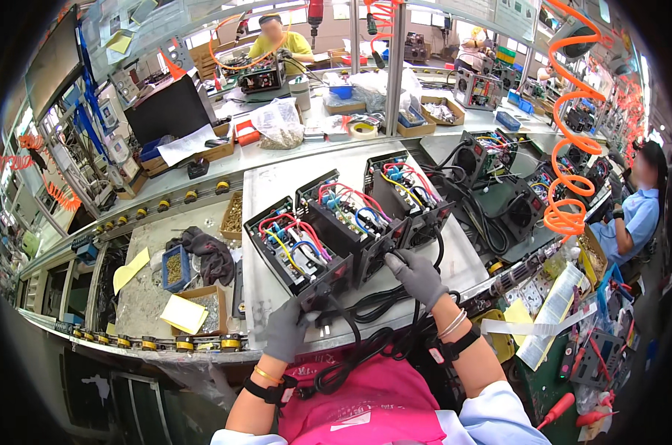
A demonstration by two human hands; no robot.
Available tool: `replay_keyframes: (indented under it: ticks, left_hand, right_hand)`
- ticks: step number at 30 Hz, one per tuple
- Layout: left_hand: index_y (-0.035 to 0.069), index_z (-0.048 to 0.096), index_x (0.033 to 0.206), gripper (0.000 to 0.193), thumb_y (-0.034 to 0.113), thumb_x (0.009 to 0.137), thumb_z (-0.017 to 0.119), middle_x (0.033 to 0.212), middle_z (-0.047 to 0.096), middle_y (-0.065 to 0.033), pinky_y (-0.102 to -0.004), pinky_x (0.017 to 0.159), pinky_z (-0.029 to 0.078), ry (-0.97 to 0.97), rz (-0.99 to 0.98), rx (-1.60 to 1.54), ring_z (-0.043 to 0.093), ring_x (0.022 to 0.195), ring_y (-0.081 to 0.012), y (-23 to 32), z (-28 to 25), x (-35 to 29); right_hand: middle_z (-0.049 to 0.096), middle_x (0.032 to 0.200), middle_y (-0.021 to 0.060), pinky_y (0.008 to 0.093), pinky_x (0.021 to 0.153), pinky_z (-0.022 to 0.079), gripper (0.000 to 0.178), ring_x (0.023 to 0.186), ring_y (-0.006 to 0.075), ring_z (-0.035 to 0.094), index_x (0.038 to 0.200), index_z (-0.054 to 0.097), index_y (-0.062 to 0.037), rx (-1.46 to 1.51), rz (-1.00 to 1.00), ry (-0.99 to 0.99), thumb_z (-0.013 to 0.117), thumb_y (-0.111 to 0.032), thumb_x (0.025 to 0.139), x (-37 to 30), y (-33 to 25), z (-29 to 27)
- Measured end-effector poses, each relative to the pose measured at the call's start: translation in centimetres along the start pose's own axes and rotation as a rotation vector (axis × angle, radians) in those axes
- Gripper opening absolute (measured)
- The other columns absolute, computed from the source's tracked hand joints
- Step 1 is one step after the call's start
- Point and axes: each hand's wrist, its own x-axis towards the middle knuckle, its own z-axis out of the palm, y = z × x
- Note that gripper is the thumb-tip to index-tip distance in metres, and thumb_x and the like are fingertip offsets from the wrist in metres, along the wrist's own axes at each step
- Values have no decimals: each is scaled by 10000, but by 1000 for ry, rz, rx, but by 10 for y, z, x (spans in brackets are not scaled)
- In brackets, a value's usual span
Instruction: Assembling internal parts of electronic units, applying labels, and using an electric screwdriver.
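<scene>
Three open-topped electrical units with black housings and bright wiring stand side by side on a pale board (265,189). My left hand (285,330), in a grey glove, closes on the lower front corner of the left unit (295,248). My right hand (417,276), gloved too, has its fingers closed at the front panel of the middle unit (351,211); the fingertips are partly hidden. Beyond it stands the right unit (404,182). Black power cables (380,300) loop between my hands and hang over the board's near edge.
More wired units (488,156) sit on the line to the right, where a co-worker in blue (636,222) sits. Orange coiled hose (569,148) hangs there. At left lie a blue screw bin (175,268), dark cloth (208,252) and a carton (199,308). Rollers (230,343) edge the line.
</scene>
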Motion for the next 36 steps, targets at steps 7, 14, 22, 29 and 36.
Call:
replay_keyframes:
  ticks: [7, 14, 22, 29, 36]
  left_hand:
    - [59, 623, 1048, 382, 312, 786, 738, 796, 648, -134, -389, 636, 489, -25, -4, -42, 634, 716, -319, -14, -16, 11]
    - [63, 605, 1087, 400, 300, 794, 739, 799, 643, -139, -388, 634, 491, 53, 35, 6, 632, 714, -327, -11, 5, 16]
    - [76, 606, 1183, 478, 289, 781, 753, 825, 658, -136, -359, 639, 494, -17, -49, -74, 637, 708, -279, -22, -18, 3]
    - [11, 583, 1149, 471, 291, 806, 742, 909, 662, -148, -345, 692, 504, 75, 7, 132, 655, 790, -283, -7, -9, -5]
    - [-24, 539, 1135, 365, 120, 839, 699, 926, 659, -145, -330, 750, 523, 307, -66, -166, 660, 828, -253, 19, -4, -50]
  right_hand:
    - [631, 776, 162, 344, 673, 453, 424, 715, 238, 590, 953, 617, 36, 93, -130, 95, 541, -381, 935, 12, -2, 11]
    - [659, 834, 126, 333, 727, 470, 402, 770, 200, 606, 1034, 617, 30, 177, -110, 76, 571, -354, 925, 27, 9, 14]
    - [569, 1073, 38, 270, 821, 465, 362, 885, 151, 559, 1162, 572, -41, 130, -396, 877, 601, 21, 807, -54, 18, -67]
    - [583, 1075, 59, 300, 868, 455, 501, 932, 160, 566, 1225, 533, -28, -150, -104, 1393, 733, -249, 822, -78, 186, -216]
    - [639, 760, 29, 260, 681, 466, 294, 708, 114, 584, 975, 617, -32, 572, -68, 907, 652, -315, 904, -70, 173, -191]
